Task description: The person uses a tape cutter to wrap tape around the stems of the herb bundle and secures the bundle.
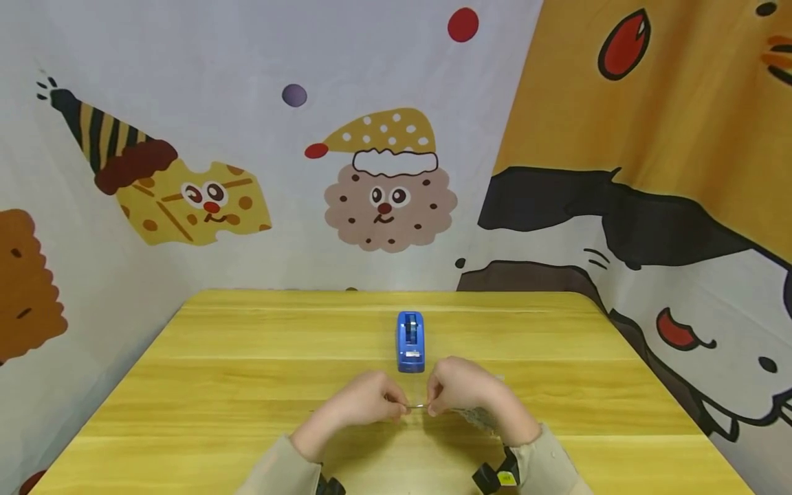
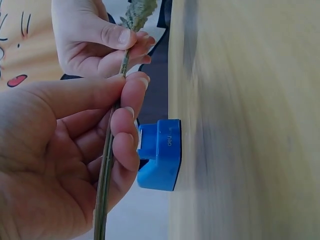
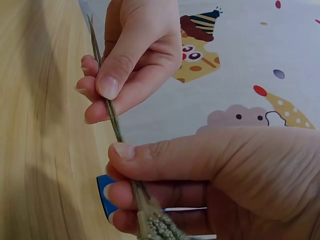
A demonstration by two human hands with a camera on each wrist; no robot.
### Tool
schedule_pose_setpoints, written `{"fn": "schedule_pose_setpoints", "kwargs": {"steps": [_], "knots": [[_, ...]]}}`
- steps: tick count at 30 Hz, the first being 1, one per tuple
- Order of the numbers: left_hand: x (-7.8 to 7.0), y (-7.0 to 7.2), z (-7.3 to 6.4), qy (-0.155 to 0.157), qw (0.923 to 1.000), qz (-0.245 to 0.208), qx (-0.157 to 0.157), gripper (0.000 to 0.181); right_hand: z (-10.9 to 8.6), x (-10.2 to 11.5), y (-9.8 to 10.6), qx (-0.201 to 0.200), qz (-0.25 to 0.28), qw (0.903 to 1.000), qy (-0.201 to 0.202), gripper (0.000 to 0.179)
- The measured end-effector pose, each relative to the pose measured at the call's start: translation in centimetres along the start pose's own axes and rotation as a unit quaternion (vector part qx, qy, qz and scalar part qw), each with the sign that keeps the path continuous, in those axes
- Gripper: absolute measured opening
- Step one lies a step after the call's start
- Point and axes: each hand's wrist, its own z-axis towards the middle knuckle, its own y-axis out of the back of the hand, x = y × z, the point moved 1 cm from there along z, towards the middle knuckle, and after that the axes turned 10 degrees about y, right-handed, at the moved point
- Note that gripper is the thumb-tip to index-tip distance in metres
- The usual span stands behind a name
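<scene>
At the wooden table (image 1: pixel 247 337), left hand (image 1: pixel 372 397) at nine o'clock, right hand (image 1: pixel 460 385) at three and blue tape dispenser (image 1: pixel 411 359) at twelve surround a thin stem bundle (image 1: pixel 417 405), pinched by both hands. It seems light, stiff but brittle, best held by its bare stems (image 2: pixel 103 192); wrist views crop its leafy head (image 2: pixel 140 14), stem count unclear.

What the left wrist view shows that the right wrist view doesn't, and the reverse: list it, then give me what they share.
Only the left wrist view: lettering on the blue tape dispenser, and a printed red mouth on the backdrop.

Only the right wrist view: the free tips of the thin stems beyond the left grip, and a printed cheese face.

Both: the stems pinched by the left grip and right grip, the dispenser, and the wooden table.
</scene>
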Motion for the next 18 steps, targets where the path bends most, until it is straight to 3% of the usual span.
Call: {"fn": "schedule_pose_setpoints", "kwargs": {"steps": [9,18], "knots": [[-0.09,-0.22,0.00,0.018,0.9996,0.004,-0.020,0.007,-0.18,-0.79,-0.49,0.000,0.030,0.9995,0.007,0.023],[0.22,-0.27,0.23,0.010,0.9988,0.003,-0.048,0.008,-0.36,-0.69,0.35,0.036,0.063,0.9971,0.020,0.011]]}}
